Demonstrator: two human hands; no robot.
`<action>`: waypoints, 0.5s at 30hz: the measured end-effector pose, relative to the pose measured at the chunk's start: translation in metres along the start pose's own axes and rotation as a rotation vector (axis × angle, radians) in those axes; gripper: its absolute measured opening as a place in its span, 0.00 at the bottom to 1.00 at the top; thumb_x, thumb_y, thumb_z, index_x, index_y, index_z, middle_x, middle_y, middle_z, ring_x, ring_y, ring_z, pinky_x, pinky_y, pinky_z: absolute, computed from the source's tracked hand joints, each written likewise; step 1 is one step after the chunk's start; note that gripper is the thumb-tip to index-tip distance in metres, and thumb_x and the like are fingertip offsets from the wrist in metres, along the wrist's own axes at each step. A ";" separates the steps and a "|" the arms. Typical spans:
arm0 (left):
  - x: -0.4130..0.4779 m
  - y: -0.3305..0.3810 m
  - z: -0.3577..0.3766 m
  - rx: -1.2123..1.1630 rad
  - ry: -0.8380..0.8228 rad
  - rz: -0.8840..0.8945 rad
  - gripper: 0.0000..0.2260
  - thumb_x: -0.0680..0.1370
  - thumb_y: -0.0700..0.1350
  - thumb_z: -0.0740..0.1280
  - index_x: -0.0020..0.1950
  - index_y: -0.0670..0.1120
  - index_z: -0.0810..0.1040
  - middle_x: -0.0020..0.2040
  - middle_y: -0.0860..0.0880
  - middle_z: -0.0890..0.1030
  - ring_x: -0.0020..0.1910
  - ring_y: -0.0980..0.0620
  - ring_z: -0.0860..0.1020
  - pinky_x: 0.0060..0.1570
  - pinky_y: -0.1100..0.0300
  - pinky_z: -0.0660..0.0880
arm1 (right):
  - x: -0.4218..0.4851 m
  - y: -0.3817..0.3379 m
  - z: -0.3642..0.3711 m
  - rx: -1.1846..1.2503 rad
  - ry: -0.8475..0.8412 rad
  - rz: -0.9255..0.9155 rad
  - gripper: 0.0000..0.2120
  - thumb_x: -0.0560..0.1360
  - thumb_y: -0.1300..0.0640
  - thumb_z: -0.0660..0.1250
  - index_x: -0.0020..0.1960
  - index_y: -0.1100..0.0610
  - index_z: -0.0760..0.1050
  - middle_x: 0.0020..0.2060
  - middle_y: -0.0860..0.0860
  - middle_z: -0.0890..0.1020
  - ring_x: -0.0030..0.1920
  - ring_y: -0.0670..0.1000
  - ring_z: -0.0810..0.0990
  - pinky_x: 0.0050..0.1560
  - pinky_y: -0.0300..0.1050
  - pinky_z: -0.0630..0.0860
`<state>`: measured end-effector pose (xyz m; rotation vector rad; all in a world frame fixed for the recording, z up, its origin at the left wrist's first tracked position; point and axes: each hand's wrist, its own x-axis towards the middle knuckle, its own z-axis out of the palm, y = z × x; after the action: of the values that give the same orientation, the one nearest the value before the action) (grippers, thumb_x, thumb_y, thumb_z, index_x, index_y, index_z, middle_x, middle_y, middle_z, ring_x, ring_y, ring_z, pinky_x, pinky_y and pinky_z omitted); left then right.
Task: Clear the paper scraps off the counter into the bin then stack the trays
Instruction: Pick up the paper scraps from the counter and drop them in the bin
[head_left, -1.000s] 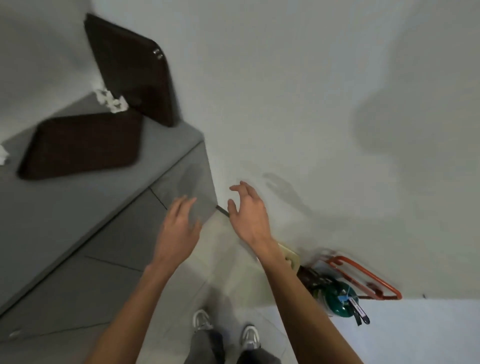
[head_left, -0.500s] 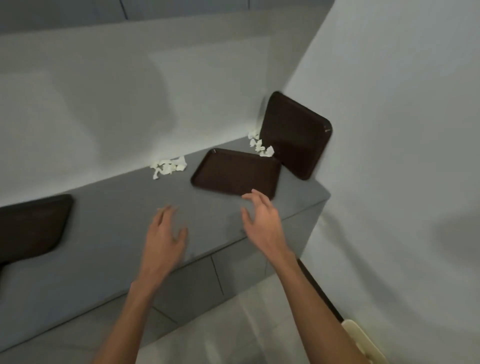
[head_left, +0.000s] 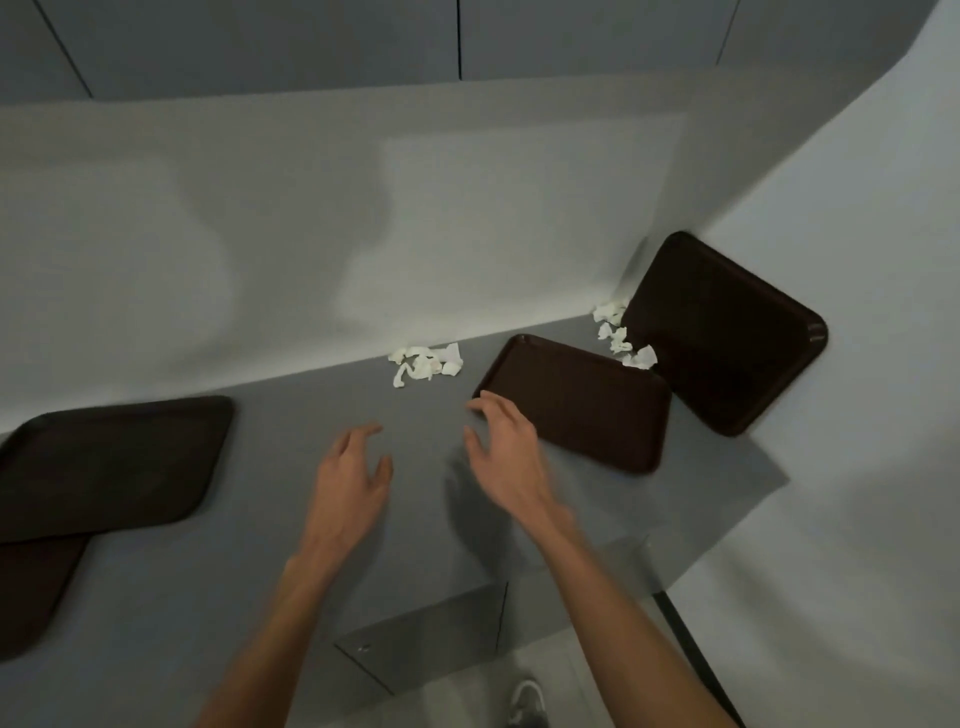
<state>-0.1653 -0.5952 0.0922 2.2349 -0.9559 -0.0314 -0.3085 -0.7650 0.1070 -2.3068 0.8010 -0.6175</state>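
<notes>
A heap of white paper scraps (head_left: 427, 364) lies against the back wall on the grey counter (head_left: 291, 545). More paper scraps (head_left: 621, 335) sit in the right corner. A dark brown tray (head_left: 576, 402) lies flat right of the first heap. Another tray (head_left: 724, 332) leans upright against the right wall. Two overlapping trays (head_left: 104, 462) lie at the left. My left hand (head_left: 353, 483) hovers open over the counter. My right hand (head_left: 506, 454) is open too, fingertips near the flat tray's left edge. Neither hand holds anything.
Grey cupboard doors (head_left: 457, 36) hang above the back wall. The counter ends at the right, close to the white side wall (head_left: 857, 467). Below the front edge are cabinet fronts (head_left: 426, 644), pale floor and my shoe (head_left: 527, 701). No bin is in view.
The view has swung up from the floor and bin area to the counter. Both hands have risen over the counter and moved toward the scraps, staying open.
</notes>
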 end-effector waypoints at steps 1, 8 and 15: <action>0.011 -0.002 0.007 -0.010 -0.003 -0.007 0.18 0.78 0.39 0.71 0.68 0.44 0.77 0.66 0.44 0.79 0.65 0.41 0.77 0.67 0.53 0.69 | 0.011 0.004 0.004 -0.008 -0.007 -0.005 0.16 0.81 0.55 0.67 0.68 0.52 0.76 0.72 0.50 0.75 0.73 0.54 0.73 0.75 0.49 0.69; 0.107 -0.024 0.067 -0.011 -0.028 -0.093 0.16 0.78 0.40 0.71 0.65 0.45 0.79 0.63 0.43 0.80 0.62 0.40 0.79 0.64 0.51 0.73 | 0.109 0.046 0.020 -0.048 -0.100 -0.036 0.15 0.82 0.54 0.66 0.69 0.50 0.76 0.68 0.49 0.77 0.67 0.53 0.77 0.66 0.48 0.75; 0.190 -0.045 0.125 0.049 -0.130 -0.207 0.15 0.79 0.44 0.69 0.66 0.48 0.78 0.65 0.45 0.78 0.62 0.41 0.78 0.62 0.47 0.76 | 0.199 0.090 0.043 -0.070 -0.197 -0.034 0.13 0.83 0.53 0.65 0.67 0.49 0.75 0.66 0.47 0.77 0.65 0.52 0.78 0.63 0.48 0.77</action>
<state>-0.0333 -0.7688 0.0147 2.3934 -0.7959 -0.2516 -0.1769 -0.9382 0.0595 -2.4045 0.7011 -0.3744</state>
